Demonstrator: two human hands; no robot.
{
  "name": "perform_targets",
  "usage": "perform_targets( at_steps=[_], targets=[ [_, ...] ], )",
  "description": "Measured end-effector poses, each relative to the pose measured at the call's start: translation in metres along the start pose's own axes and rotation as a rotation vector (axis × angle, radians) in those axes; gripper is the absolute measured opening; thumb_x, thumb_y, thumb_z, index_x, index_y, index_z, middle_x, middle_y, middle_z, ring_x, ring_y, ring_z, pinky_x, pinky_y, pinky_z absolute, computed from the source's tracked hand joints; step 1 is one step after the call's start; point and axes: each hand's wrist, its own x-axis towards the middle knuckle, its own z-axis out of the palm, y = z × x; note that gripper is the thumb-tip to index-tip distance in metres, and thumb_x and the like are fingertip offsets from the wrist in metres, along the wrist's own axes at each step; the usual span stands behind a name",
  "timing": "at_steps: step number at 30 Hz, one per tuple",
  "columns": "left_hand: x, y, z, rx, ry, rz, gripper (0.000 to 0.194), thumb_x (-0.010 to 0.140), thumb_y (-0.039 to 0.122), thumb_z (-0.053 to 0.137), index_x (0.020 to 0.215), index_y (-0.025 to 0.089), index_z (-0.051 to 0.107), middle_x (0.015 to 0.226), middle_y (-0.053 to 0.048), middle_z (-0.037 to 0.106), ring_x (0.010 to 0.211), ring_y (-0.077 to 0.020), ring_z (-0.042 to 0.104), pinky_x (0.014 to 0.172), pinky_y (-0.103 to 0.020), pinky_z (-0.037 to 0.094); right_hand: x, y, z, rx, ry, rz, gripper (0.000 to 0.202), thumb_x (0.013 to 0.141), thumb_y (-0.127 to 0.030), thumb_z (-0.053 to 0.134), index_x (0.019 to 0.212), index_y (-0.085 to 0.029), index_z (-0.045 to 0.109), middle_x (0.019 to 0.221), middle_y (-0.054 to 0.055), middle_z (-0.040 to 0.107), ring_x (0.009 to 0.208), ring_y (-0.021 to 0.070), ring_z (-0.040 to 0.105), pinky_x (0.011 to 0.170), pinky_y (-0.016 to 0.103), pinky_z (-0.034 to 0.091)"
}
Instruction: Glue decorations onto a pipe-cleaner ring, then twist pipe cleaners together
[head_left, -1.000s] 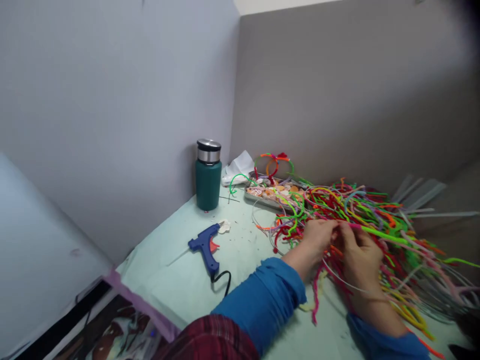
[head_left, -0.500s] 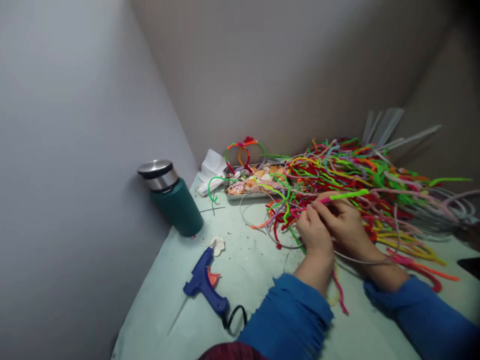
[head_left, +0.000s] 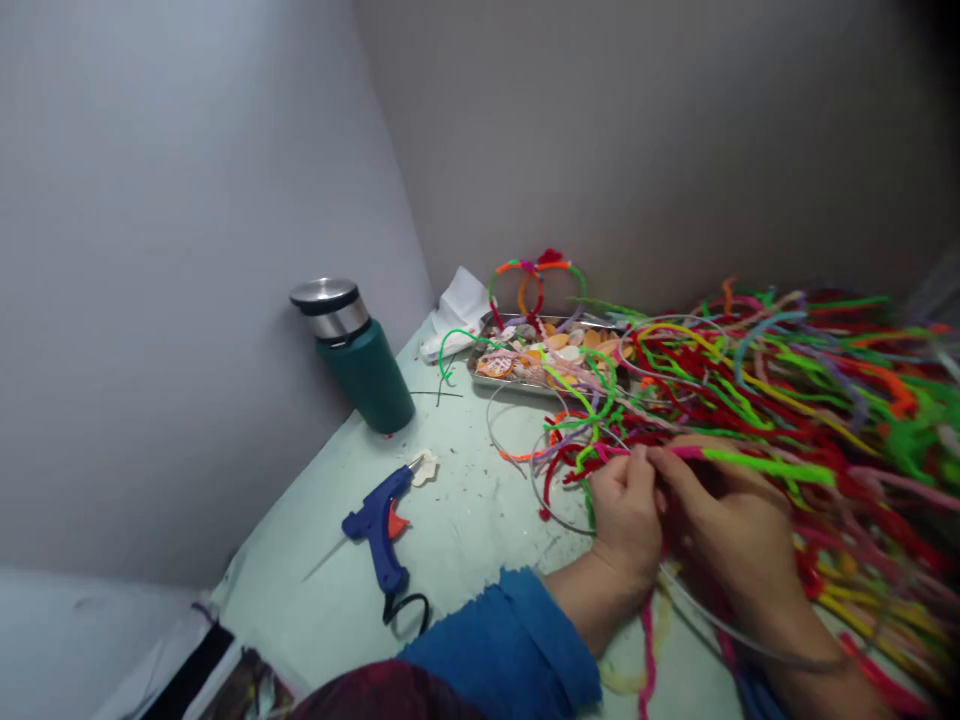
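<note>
My left hand [head_left: 626, 515] is closed in a pinch on a pink pipe cleaner [head_left: 686, 453]. My right hand [head_left: 739, 525] pinches the same strand just to the right, fingertips almost touching the left ones. A bright green fuzzy length [head_left: 780, 466] continues from the pink and sticks out rightward above my right hand. A thin grey wire [head_left: 712, 620] curves out from below my hands and passes over my right wrist. Another pink strand [head_left: 648, 650] hangs beneath my left wrist. Behind both hands spreads a tangled pile of coloured pipe cleaners [head_left: 720, 375].
A metal tray [head_left: 517, 385] holds shell-like and orange pieces, with pipe-cleaner hoops [head_left: 531, 290] at its back edge. A blue glue gun [head_left: 382, 525] lies left, its nozzle at a whitish piece [head_left: 425, 467]. Beyond stand a green bottle [head_left: 367, 375] and crumpled white paper [head_left: 461, 300].
The view has shifted, bringing the hands nearer and showing items at the lower left. Both hands keep pinching the pink strand, and its green length now points right and slightly down.
</note>
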Motion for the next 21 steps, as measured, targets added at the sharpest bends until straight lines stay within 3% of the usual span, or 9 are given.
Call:
perform_targets(
  at_steps=[2, 5, 10, 16, 21],
  targets=[
    [-0.001, 0.002, 0.001, 0.028, -0.024, -0.016, 0.055, 0.076, 0.065, 0.048, 0.049, 0.018, 0.041, 0.045, 0.002, 0.038, 0.044, -0.0079, 0.033, 0.046, -0.025, 0.025, -0.002, 0.004, -0.002, 0.023, 0.084, -0.042, 0.015, 0.077, -0.039, 0.063, 0.072, -0.024, 0.063, 0.077, 0.004, 0.062, 0.075, 0.0225, 0.059, 0.076, 0.039, 0.046],
    [0.0, 0.004, 0.003, 0.023, -0.082, -0.057, 0.056, 0.076, 0.067, 0.046, 0.048, 0.018, 0.043, 0.044, 0.002, 0.037, 0.042, -0.0076, 0.032, 0.045, -0.025, 0.024, -0.001, 0.008, -0.003, 0.085, 0.077, -0.057, 0.013, 0.078, -0.036, 0.063, 0.072, -0.025, 0.061, 0.079, 0.005, 0.059, 0.08, 0.0243, 0.058, 0.082, 0.043, 0.044],
    [0.003, 0.007, 0.001, 0.001, -0.089, -0.067, 0.053, 0.077, 0.061, 0.049, 0.047, 0.017, 0.043, 0.043, 0.002, 0.037, 0.043, -0.0074, 0.033, 0.046, -0.024, 0.025, 0.002, 0.005, 0.001, 0.093, 0.092, -0.09, 0.015, 0.079, -0.036, 0.061, 0.071, -0.024, 0.06, 0.079, 0.005, 0.059, 0.079, 0.024, 0.057, 0.081, 0.042, 0.044],
    [0.003, 0.007, 0.002, -0.049, -0.119, 0.082, 0.044, 0.078, 0.05, 0.052, 0.05, 0.017, 0.043, 0.044, 0.004, 0.038, 0.044, -0.0072, 0.033, 0.046, -0.024, 0.024, -0.001, 0.002, -0.006, 0.082, 0.07, -0.139, 0.021, 0.078, -0.039, 0.06, 0.07, -0.019, 0.062, 0.074, 0.004, 0.062, 0.073, 0.0194, 0.058, 0.075, 0.036, 0.046],
    [-0.015, 0.024, 0.007, -0.081, -0.227, 0.093, 0.041, 0.073, 0.043, 0.061, 0.048, 0.016, 0.043, 0.043, 0.005, 0.037, 0.042, -0.0051, 0.029, 0.044, -0.022, 0.02, -0.017, -0.006, -0.015, 0.225, 0.17, -0.017, 0.023, 0.075, -0.04, 0.063, 0.076, -0.017, 0.066, 0.078, 0.004, 0.066, 0.073, 0.0186, 0.061, 0.073, 0.033, 0.048]
  ],
)
